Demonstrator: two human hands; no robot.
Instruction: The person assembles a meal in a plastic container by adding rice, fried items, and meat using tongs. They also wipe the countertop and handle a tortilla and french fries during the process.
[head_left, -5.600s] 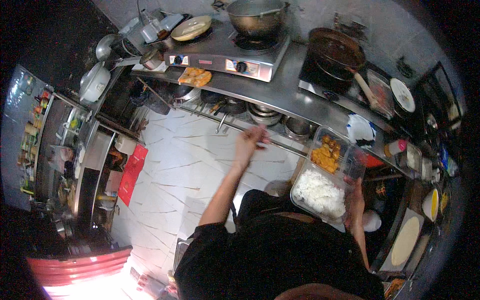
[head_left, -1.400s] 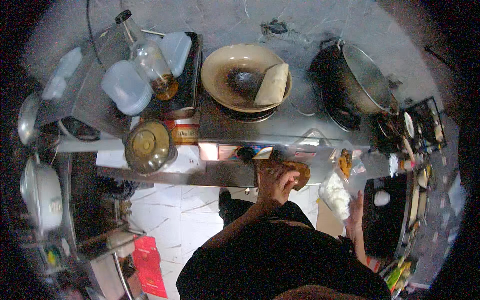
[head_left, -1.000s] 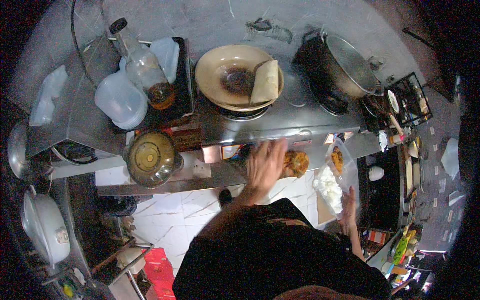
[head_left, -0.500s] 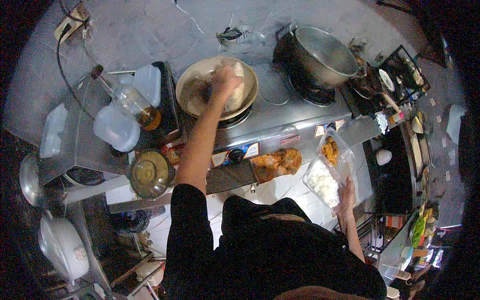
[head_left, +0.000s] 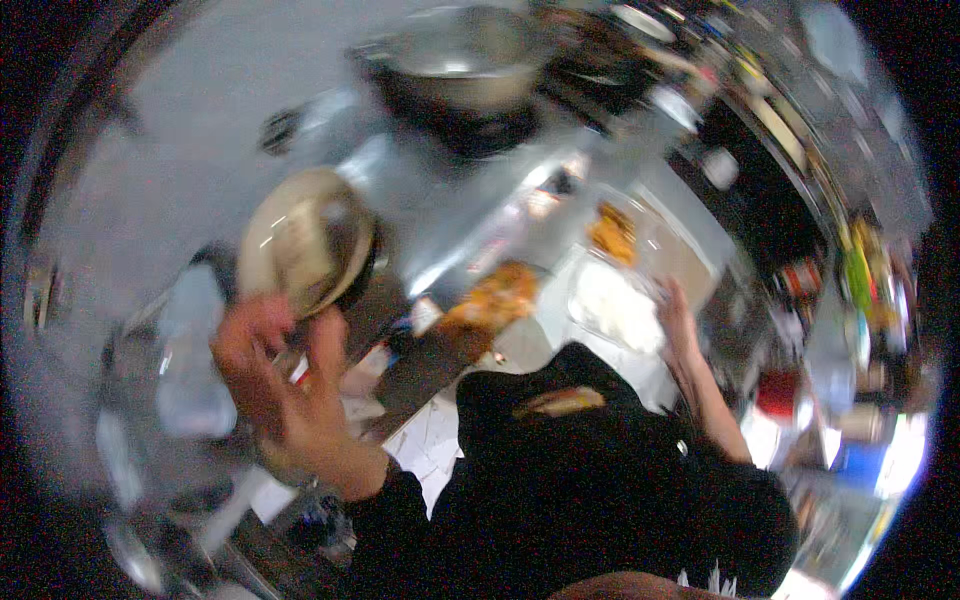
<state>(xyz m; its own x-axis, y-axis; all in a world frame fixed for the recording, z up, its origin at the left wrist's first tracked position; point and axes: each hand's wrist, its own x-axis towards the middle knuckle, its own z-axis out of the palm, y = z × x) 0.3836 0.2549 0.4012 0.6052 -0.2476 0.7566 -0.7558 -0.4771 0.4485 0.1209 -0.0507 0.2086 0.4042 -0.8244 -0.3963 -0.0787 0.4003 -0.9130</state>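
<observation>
My left hand (head_left: 285, 370) is raised just this side of a round, pale pan (head_left: 262, 235). Motion blurs it, but its fingers look apart and I see nothing between them. A pale, folded piece (head_left: 305, 245) lies in the pan; its kind is hard to make out. On the right, my right hand (head_left: 677, 318) grips the side of a clear plastic container (head_left: 655, 240). White rice (head_left: 612, 302) fills its near part, and orange-brown pieces of food (head_left: 612, 235) sit farther up.
Behind the steel stove (head_left: 440, 245) stands a large metal pot (head_left: 460, 60). Orange-brown food (head_left: 495, 300) lies along the stove's front ledge. Clear plastic tubs (head_left: 195, 350) are at the left, and a crowded shelf runs down the right.
My left hand has pulled back out of the pan toward me, and its fingers have spread. The view has swung right; my right hand still holds the container.
</observation>
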